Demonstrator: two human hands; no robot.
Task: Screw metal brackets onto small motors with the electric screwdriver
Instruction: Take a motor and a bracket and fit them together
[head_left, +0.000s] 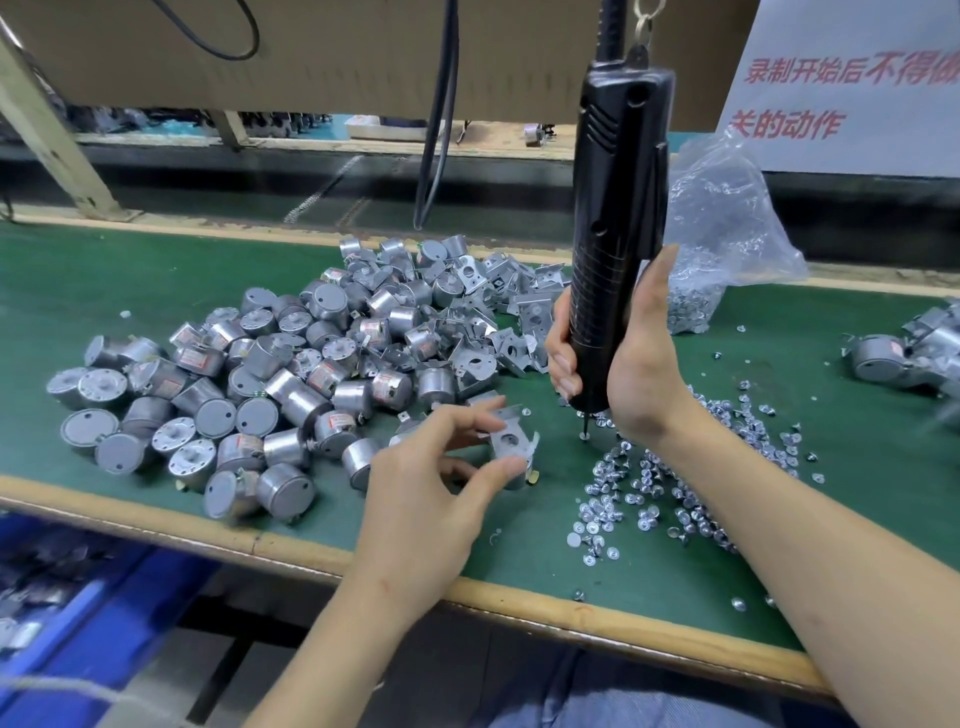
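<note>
White sign (852, 150) at 2 o'clock, red Chinese characters, top line 录制开始后不得, cut at frame edge, lower line 关的动作, small red-printed labels on motors (291, 384) at 9 o'clock, illegible

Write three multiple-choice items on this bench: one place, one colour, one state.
1. Where is the screwdriver tip? A over the loose screws B over the motor pile C inside the plastic bag
2. What colour is the bench mat? A blue B green C grey
3. How is the left hand? A flat on the mat B an empty fist C holding a bracketed motor
Key: 1 A, the bit points down among scattered screws; 2 B, green shows around the parts; 3 C, its fingers pinch the bracket.
</note>
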